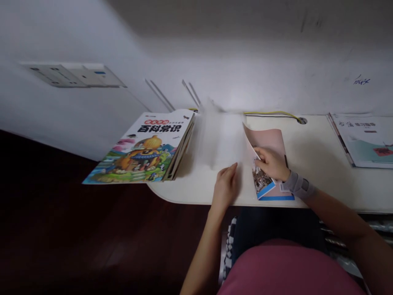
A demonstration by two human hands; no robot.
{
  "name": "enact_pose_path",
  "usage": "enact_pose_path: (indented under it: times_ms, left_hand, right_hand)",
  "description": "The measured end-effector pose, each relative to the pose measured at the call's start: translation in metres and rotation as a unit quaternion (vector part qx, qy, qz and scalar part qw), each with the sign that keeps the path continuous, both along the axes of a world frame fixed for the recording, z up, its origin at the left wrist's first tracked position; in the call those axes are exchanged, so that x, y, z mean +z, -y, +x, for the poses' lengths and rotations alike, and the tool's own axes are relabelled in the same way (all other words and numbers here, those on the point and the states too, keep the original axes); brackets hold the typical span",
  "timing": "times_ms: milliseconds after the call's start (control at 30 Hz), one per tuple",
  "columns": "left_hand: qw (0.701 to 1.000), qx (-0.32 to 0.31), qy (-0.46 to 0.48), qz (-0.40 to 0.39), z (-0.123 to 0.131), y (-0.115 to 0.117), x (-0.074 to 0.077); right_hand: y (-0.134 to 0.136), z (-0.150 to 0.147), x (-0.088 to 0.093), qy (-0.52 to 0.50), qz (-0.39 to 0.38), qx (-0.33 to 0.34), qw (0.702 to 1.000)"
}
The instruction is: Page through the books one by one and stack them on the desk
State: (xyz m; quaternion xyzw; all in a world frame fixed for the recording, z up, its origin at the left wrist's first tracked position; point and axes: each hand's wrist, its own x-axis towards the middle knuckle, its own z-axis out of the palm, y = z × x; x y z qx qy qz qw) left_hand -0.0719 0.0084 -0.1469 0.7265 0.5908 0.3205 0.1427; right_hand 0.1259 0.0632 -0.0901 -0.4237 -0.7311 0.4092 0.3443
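Note:
My right hand (272, 164) grips the raised cover of a pink book (270, 138), with its thumb and fingers pinched on the cover's edge. The book has a photo and a blue strip along its bottom. A pale, see-through sheet (219, 137), smeared by motion, stands or swings just left of the book. Close below that sheet, my left hand (226, 186) is held over the desk with its fingers curled together. What it holds, if anything, is hidden. A grey band (300, 185) wraps my right wrist.
A stack of books with a colourful top cover (147, 151) lies at the left, jutting past the rounded edge of the white desk (181, 194). More books (367, 139) lie at the right. A yellow cable (273, 113) runs along the wall. Sockets (73, 75) sit on the left wall.

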Motion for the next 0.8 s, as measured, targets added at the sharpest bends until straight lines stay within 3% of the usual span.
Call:
enact_pose_path:
  times_ms: [133, 267, 433, 567, 667, 800]
  left_hand:
    - [0.998, -0.005, -0.064, 0.013, -0.003, 0.002, -0.009]
    - [0.999, 0.022, -0.047, 0.005, -0.007, 0.0, -0.006]
    - [0.994, 0.069, 0.075, -0.028, -0.015, -0.007, 0.008]
    - [0.973, 0.107, 0.185, -0.09, -0.015, -0.008, 0.016]
    - [0.97, 0.138, 0.178, -0.089, -0.019, -0.008, 0.017]
    - [0.969, 0.176, 0.141, -0.097, -0.033, -0.009, 0.014]
  right_hand:
    - [0.001, -0.012, -0.002, -0.047, -0.053, 0.014, 0.997]
    - [0.003, -0.036, -0.011, -0.058, -0.044, 0.007, 0.997]
    - [0.005, -0.051, -0.027, -0.009, -0.003, -0.009, 1.0]
    - [0.001, -0.058, -0.023, 0.056, 0.048, -0.021, 0.997]
    - [-0.006, -0.064, -0.016, 0.123, 0.045, 0.017, 0.991]
    - [-0.004, -0.058, -0.01, 0.223, 0.041, 0.124, 0.966]
